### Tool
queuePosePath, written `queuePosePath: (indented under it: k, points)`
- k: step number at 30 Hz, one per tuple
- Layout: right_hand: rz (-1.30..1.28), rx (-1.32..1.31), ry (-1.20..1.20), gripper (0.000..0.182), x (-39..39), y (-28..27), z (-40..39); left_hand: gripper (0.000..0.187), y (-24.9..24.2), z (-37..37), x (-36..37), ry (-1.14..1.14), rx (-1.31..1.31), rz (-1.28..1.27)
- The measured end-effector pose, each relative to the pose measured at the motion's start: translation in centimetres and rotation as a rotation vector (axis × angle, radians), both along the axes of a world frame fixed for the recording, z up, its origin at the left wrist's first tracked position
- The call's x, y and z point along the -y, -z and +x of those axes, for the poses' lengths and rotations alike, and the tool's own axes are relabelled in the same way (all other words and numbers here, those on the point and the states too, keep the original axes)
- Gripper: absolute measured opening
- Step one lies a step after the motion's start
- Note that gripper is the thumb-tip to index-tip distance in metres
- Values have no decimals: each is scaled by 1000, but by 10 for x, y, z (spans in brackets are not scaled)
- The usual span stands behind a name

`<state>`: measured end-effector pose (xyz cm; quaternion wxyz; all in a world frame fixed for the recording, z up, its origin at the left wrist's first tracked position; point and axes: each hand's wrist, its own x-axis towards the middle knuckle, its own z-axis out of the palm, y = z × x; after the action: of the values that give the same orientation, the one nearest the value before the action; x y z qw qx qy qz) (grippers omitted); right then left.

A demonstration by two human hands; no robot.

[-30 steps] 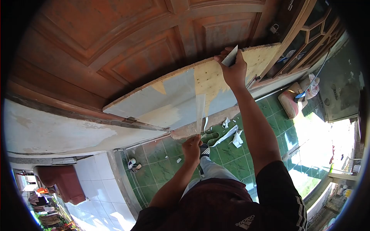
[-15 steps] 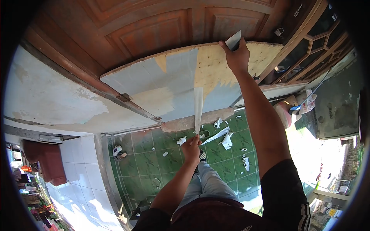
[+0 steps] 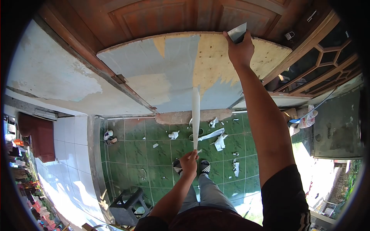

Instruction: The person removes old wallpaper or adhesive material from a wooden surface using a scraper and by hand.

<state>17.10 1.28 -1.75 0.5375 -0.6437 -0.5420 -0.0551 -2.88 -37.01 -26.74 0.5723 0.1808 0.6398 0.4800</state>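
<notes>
Your left hand (image 3: 189, 163) is closed, thumb and fingers pinching the lower end of the pale strip (image 3: 195, 119). The strip rises from that hand to the board (image 3: 146, 73), where its upper end meets the face about mid-height, near the border between grey skin and bare yellow wood. Your right hand (image 3: 241, 50) is at the board's top edge, clamped on a metal blade (image 3: 238, 32) whose corner points up past that edge; whether your fingers also hook behind the board, you cannot tell from here.

The board stands in front of the brown door (image 3: 150, 21), its lower edge by the sill (image 3: 173, 118). Grey covers most of its left side and the lower right; a cream patch shows at lower left, and the yellow wood at upper right ends in a jagged line.

On the green floor (image 3: 162, 181), white scraps (image 3: 219, 143) lie between your feet and the sill. You stand in striped sandals (image 3: 205, 167), with a dark stool (image 3: 129, 206) to your left. A padlock (image 3: 289, 35) hangs on the door, right of the blade.
</notes>
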Motion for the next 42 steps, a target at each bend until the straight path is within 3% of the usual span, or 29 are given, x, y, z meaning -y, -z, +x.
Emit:
queuePosePath:
  k: [5,8,11,14,17,20,23,24,25,27,28,29,31,32,33,36,39,42]
  points:
    - [49,20,-3,63,-3,4,1,33,64,11,114,87,-68,-147]
    - [28,28,-11,62,-2,5,2,29,69,9,165,250,-210,-296]
    - [-3,17,-17,63,-1,2,-1,28,77,-6,180,829,-620,-299]
    - [-10,3,-23,63,-1,2,-1,35,47,-5,149,1065,-1164,-213]
    - [-15,-4,-25,64,-2,1,-1,43,38,9,104,752,-1141,2]
    - [-36,-29,-41,66,3,-4,-3,29,33,16,50,690,-1035,389]
    - [-34,-44,-54,64,5,-5,-4,14,12,39,13,728,-796,400]
    - [-47,-51,-59,64,9,-9,-5,12,2,51,2,631,-767,495]
    - [-54,-48,-59,64,10,-10,-5,13,-27,60,-10,761,-805,338]
    - [-67,-43,-58,64,7,-8,-4,13,-6,78,-23,864,-827,422]
    - [-37,-40,-50,62,7,-7,-5,23,-1,87,-29,827,-721,707]
    - [-41,-44,-58,60,6,-5,-5,44,2,96,-26,871,-934,876]
    - [-46,-55,-71,58,7,-6,-4,62,-48,110,-34,1019,-874,559]
    - [-64,-50,-74,55,5,-4,-3,70,-44,115,-39,1045,-859,585]
    - [-59,-57,-69,55,6,-5,-4,52,-31,123,-45,934,-853,658]
    - [0,-44,-62,50,8,-6,-5,9,-31,130,-69,1042,-794,738]
    - [-22,-63,-65,50,4,-3,-4,4,-25,134,-91,999,-729,916]
    - [33,-96,-81,51,3,2,-6,24,-31,128,-114,1142,-802,803]
